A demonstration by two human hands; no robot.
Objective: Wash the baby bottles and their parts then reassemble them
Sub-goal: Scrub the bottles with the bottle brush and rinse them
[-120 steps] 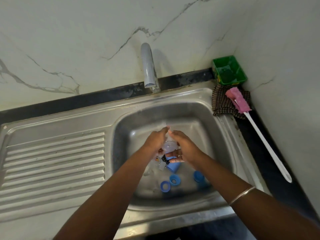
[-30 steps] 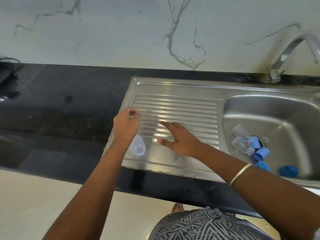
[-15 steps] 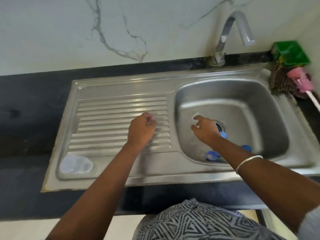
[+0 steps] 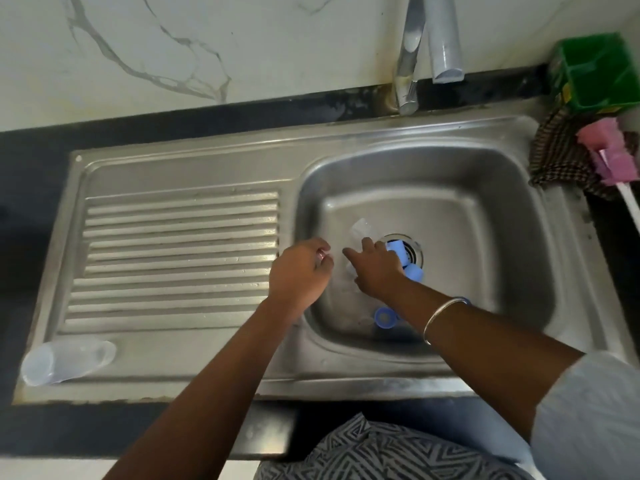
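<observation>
Under right hand (image 4: 375,271), clear bottle (image 4: 360,232)

Drainboard (image 4: 180,244): ribbed steel bare across the middle; only a clear bottle (image 4: 65,361) lying on its side at the 7 o'clock corner.

Basin (image 4: 485,237): the 12 to 3 o'clock floor is bare steel. Both hands crowd the 9 o'clock wall, left hand (image 4: 299,271) over the rim, right hand (image 4: 375,268) inside. Blue parts (image 4: 403,258) cluster on the drain; a blue ring (image 4: 383,317) sits at 6 o'clock.

Tap spout (image 4: 443,39) overhangs at 12 o'clock. Green box (image 4: 599,71), checked cloth (image 4: 561,154), pink brush (image 4: 613,150) fill the 2 o'clock worktop corner.
</observation>
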